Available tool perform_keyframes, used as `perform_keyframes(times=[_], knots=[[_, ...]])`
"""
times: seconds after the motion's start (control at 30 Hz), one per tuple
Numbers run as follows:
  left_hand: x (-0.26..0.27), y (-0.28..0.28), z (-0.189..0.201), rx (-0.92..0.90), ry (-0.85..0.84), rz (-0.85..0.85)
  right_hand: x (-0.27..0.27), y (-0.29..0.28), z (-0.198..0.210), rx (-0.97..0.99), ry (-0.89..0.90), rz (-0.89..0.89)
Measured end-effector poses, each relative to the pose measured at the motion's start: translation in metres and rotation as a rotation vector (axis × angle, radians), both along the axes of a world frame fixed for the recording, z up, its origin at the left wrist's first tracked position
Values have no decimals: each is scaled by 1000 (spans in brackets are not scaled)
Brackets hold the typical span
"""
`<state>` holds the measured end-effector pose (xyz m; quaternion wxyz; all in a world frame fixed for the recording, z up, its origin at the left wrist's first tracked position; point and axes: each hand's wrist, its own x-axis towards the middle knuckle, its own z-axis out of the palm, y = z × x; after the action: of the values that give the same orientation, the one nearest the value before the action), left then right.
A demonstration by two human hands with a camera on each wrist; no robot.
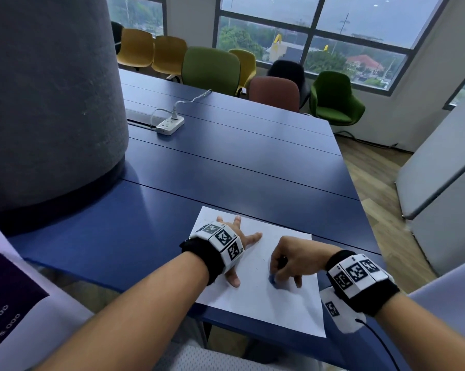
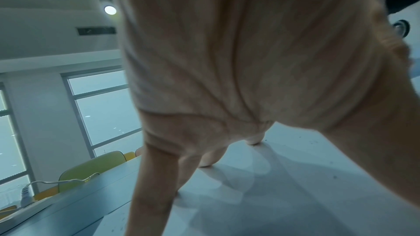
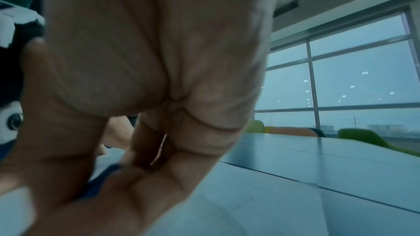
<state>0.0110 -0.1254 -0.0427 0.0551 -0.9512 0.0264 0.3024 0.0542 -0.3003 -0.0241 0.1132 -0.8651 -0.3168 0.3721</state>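
A white sheet of paper (image 1: 263,306) lies on the blue table (image 1: 226,170) near its front edge. My left hand (image 1: 239,245) rests flat on the sheet's upper left part with the fingers spread and straight; in the left wrist view the fingertips (image 2: 253,140) touch the paper (image 2: 295,186). My right hand (image 1: 287,261) is curled over the middle of the sheet and pinches a small blue object (image 1: 273,280) against the paper. In the right wrist view the blue object (image 3: 102,177) shows dark between the fingers. Its shape is mostly hidden.
A wide grey pillar (image 1: 46,103) rises from the table at the left. A white power strip (image 1: 170,125) with a cable lies further back. Coloured chairs (image 1: 211,66) line the far side. A grey panel (image 1: 440,170) stands on the right, past the table edge.
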Motion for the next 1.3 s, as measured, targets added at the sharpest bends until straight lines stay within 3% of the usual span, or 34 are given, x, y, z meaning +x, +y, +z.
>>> perform_keyframes(times=[0.1,0.27,0.4,0.57,0.7,0.8,0.97,1.1,1.3], knots=[[1,0,-1,-12,7,4,2,0,-4,128,-140,-124],[1,0,0,-12,7,12,-9,-5,4,-28,50,9],[1,2,-2,-16,-9,-8,-5,-8,-4,122,-103,-136],[1,1,-1,-3,-8,-3,-16,-13,-2,40,110,-38],[1,1,-1,-7,-10,-5,-11,-12,-6,152,-31,-159],[0,1,0,-20,0,14,-15,-13,-2,26,22,-46],[0,1,-1,-12,-13,5,-14,-11,-2,107,-17,-140],[-2,0,2,2,-4,15,-21,-15,3,-45,23,-37],[0,-1,16,9,-16,-23,-13,-17,-3,104,-70,-155]])
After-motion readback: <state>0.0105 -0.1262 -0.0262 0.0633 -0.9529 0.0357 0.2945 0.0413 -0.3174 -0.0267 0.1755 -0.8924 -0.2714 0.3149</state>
